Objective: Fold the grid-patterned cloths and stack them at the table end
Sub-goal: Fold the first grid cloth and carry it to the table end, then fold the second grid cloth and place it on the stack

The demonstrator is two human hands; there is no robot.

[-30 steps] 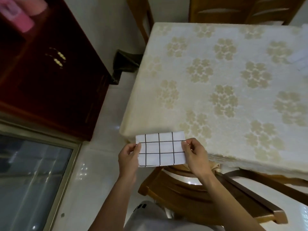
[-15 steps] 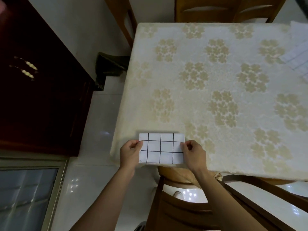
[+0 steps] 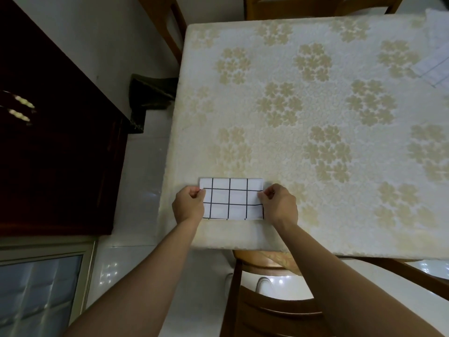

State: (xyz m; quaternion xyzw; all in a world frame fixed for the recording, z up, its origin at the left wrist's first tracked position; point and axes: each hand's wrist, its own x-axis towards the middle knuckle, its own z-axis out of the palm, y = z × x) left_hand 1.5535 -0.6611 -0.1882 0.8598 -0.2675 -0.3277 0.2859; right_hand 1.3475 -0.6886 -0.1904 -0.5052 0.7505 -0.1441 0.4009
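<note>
A folded white cloth with a black grid (image 3: 232,198) lies flat on the near left corner of the table (image 3: 315,117), which wears a cream cloth with tan flowers. My left hand (image 3: 188,203) pinches the folded cloth's left edge and my right hand (image 3: 279,203) pinches its right edge. Another grid-patterned cloth (image 3: 435,69) shows at the right edge of the view, lying on the table and cut off by the frame.
A wooden chair (image 3: 279,300) stands tucked under the table's near edge, below my arms. More chairs (image 3: 315,6) stand at the far side. A dark wooden cabinet (image 3: 56,142) fills the left, with a dark bin (image 3: 150,96) beside the table.
My hands carried the folded cloth forward from in front of the table edge onto the table's near corner. The view shifted, bringing more of the table under me.
</note>
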